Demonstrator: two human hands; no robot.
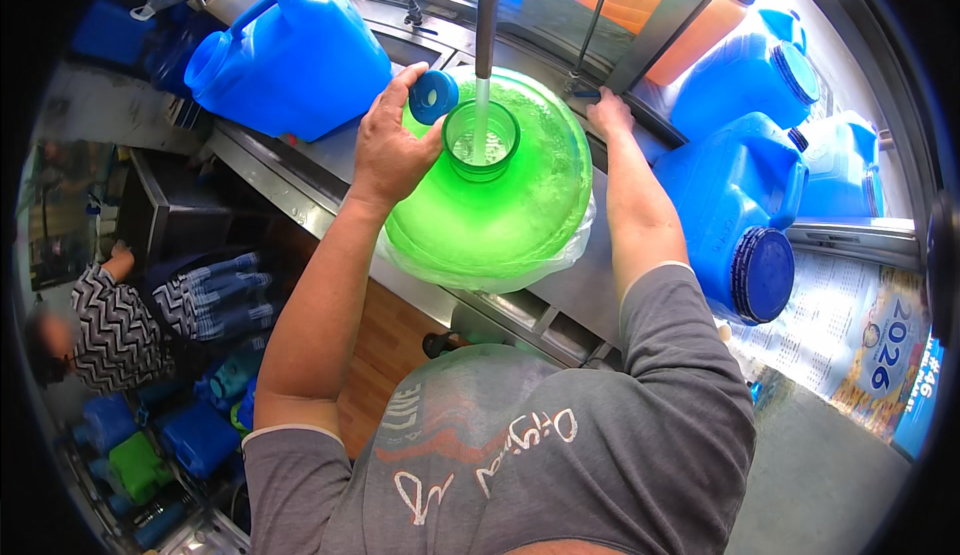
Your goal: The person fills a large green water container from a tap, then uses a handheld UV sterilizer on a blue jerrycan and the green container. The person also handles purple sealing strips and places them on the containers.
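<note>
A large round green water bottle stands upright on the steel counter, with a clear plastic bag around its lower side. Water runs from a metal spout straight into its open neck. My left hand pinches a blue round cap with a pale centre, just left of the neck. On the right, my right hand reaches past the bottle to the window sill. Its fingers are on a small blue valve lever below a thin rod.
One blue jug stands on the counter at left. Another blue jug lies close to my right forearm. Several containers stand behind the window frame. Another person is at lower left, near jugs on the floor.
</note>
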